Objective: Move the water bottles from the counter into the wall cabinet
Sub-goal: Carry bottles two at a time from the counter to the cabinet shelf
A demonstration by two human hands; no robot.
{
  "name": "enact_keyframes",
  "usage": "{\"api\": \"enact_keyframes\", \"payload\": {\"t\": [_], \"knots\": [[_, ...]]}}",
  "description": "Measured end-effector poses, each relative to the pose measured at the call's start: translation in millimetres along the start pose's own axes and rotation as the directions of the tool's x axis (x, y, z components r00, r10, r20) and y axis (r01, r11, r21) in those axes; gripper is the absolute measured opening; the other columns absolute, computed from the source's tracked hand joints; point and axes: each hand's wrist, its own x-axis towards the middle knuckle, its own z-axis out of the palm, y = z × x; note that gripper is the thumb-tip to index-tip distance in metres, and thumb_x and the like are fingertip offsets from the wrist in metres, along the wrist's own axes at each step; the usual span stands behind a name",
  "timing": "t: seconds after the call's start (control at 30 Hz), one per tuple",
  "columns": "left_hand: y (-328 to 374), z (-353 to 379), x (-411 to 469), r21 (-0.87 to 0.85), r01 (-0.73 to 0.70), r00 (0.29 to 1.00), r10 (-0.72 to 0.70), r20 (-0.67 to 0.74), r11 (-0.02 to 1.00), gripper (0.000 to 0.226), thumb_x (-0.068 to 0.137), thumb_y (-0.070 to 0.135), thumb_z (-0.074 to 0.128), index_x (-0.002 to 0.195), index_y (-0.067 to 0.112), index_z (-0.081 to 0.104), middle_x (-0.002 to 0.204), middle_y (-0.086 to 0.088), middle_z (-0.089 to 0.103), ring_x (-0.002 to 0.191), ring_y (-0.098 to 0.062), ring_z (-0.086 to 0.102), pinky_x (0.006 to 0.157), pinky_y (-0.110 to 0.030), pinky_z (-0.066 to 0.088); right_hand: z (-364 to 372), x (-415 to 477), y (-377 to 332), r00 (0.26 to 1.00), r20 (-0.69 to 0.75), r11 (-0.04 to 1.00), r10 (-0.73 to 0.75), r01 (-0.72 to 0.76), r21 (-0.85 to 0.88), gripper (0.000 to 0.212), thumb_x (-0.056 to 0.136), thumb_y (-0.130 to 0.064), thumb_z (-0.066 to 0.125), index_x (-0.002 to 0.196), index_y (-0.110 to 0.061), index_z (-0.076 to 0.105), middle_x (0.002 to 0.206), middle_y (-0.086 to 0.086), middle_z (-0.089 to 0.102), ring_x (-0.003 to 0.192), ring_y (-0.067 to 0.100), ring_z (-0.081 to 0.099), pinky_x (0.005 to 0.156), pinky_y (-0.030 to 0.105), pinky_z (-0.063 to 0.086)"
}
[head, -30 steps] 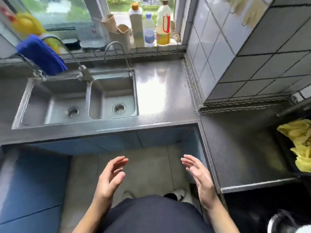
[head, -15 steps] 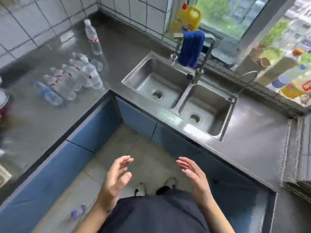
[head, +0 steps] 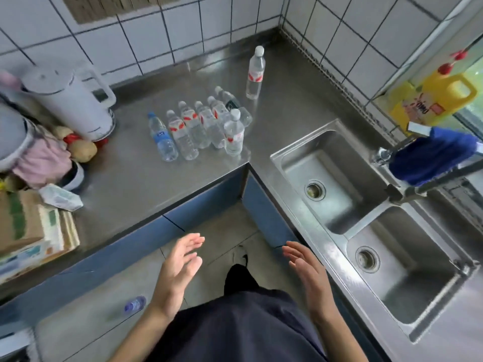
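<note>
The left hand [head: 180, 267] and right hand [head: 305, 270] hang empty, fingers relaxed; clear plastic water bottles [head: 198, 126] lie well ahead, necks pointing away, nearer the left.

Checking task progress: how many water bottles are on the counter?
8. Six lying bottles form a row; one upright bottle stands at its right end; a lone bottle stands apart near the tiled corner. Others may be hidden.

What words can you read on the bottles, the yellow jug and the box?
Nothing reads for sure.
On the yellow jug: big label letters, too blurred.
On the water bottles: red labels, too small.
On the blue-label bottle: blurred.
On the cardboard box: green print, unreadable.
</note>
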Motion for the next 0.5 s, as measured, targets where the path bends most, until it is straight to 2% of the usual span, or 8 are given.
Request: {"api": "enact_keyframes", "payload": {"t": [0.2, 0.3, 0.43, 0.5], "knots": [[13.3, -16.3, 45.7, 0.000, 0.037, 0.990, -0.036, -0.137, 0.999, 0.065, 0.085, 0.044, 0.064, 0.141, 0.012, 0.058, 0.142, -0.007, 0.069, 0.138, -0.016, 0.061, 0.116, -0.033, 0.045, 40.7, 93.5, -46.6, 0.979, 0.203, 0.999, 0.027, -0.030, 0.013, 0.044, 0.089, -0.047, 0.063, 0.130, -0.033, 0.072, 0.134, 0.000, 0.074, 0.131, 0.014, 0.066, 0.103, 0.024, 0.051], [14.2, -37.4, 53.6, -0.031, 0.063, 0.971, -0.068, -0.231, 0.998, 0.052, 0.092, 0.024, 0.060, 0.142, 0.011, 0.058, 0.143, -0.007, 0.069, 0.138, -0.017, 0.061, 0.114, -0.025, 0.047, 58.8, 119.6, -62.5, 0.962, 0.270, 0.999, 0.038, -0.039, -0.002, 0.046, 0.086, -0.048, 0.064, 0.128, -0.031, 0.073, 0.133, 0.000, 0.075, 0.130, 0.014, 0.066, 0.108, 0.031, 0.047], [19.9, -64.6, 70.2, -0.048, 0.096, 0.941, -0.107, -0.321, 0.994, 0.051, 0.092, 0.027, 0.061, 0.142, 0.016, 0.059, 0.141, 0.002, 0.071, 0.136, -0.012, 0.063, 0.113, -0.029, 0.046, 90.1, 158.4, -79.5, 0.937, 0.338, 0.996, 0.090, -0.075, -0.057, 0.046, 0.085, -0.049, 0.066, 0.127, -0.032, 0.074, 0.133, -0.001, 0.075, 0.131, 0.014, 0.066, 0.110, 0.036, 0.046], [22.5, -79.4, 82.5, -0.021, 0.107, 0.933, -0.107, -0.342, 0.994, 0.050, 0.093, 0.025, 0.057, 0.142, 0.014, 0.060, 0.141, 0.003, 0.071, 0.135, -0.008, 0.063, 0.107, -0.020, 0.048, 113.1, 180.2, -88.5, 0.925, 0.363, 0.992, 0.110, -0.083, -0.091, 0.044, 0.086, -0.046, 0.066, 0.127, -0.032, 0.074, 0.132, -0.001, 0.075, 0.131, 0.014, 0.066, 0.110, 0.035, 0.046]]}}
